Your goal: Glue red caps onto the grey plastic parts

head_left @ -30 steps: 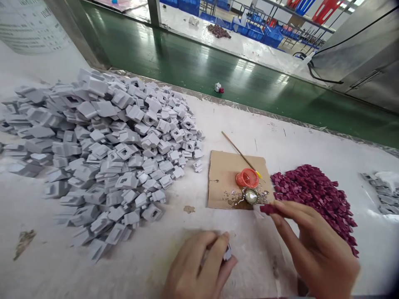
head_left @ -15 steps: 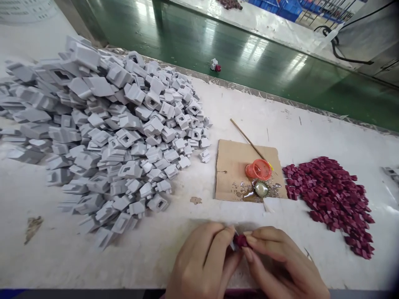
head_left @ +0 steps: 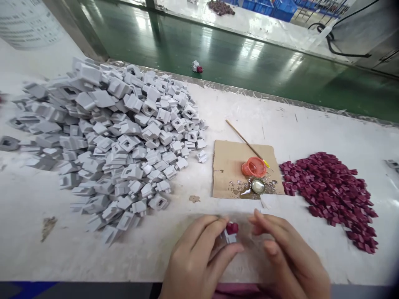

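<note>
My left hand (head_left: 196, 259) pinches a small grey plastic housing (head_left: 230, 237) with a dark red insert (head_left: 232, 227) seated in its top, low at the table's near edge. Just to its right, my right hand (head_left: 288, 255) hovers with fingers apart and holds nothing. A big heap of grey housings (head_left: 118, 137) fills the left of the table. A pile of dark red inserts (head_left: 332, 193) lies on the right.
A cardboard square (head_left: 229, 166) between the piles carries an orange cap (head_left: 254, 167), a shiny blob in a wet patch, and a thin stick (head_left: 245, 141). Beyond the table's metal edge runs a green floor with one loose assembled piece (head_left: 196, 66). Blue crates stand far back.
My right hand took a red insert from the pile, brought it to the housing in my left hand, pressed it in, then let go and opened. The view shifted slightly.
</note>
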`<state>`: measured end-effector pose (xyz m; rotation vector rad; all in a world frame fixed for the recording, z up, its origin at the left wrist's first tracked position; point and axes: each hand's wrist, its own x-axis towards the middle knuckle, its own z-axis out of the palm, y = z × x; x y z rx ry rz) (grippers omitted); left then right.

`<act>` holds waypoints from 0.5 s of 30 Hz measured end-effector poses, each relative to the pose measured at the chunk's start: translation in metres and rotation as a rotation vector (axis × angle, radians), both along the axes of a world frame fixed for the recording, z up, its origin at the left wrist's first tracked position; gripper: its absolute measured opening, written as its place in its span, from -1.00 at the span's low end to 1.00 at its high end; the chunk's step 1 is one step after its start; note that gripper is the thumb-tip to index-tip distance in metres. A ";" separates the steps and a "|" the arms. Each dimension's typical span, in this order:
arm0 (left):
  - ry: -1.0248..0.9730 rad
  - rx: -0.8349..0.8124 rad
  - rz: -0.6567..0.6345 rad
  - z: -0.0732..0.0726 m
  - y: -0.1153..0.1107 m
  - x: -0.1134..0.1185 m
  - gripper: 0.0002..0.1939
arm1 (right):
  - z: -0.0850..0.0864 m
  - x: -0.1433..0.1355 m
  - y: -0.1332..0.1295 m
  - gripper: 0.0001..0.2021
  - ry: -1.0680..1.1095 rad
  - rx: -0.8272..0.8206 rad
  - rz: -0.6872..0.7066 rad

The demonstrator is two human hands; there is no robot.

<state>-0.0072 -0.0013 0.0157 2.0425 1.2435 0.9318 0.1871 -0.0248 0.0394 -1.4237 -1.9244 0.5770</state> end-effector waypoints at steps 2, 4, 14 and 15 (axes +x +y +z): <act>-0.023 -0.036 -0.018 0.003 0.002 -0.001 -0.71 | -0.001 0.003 -0.004 -0.68 0.019 0.041 -0.071; -0.046 -0.061 -0.026 0.004 0.004 -0.001 -0.72 | -0.001 0.006 -0.006 -0.70 0.011 0.057 -0.077; 0.007 -0.052 -0.125 0.003 0.004 -0.006 -0.74 | 0.010 0.011 0.005 -0.81 -0.096 0.177 0.162; 0.019 -0.051 -0.136 0.004 0.005 -0.006 -0.76 | 0.010 0.009 0.007 -0.77 -0.104 0.173 0.189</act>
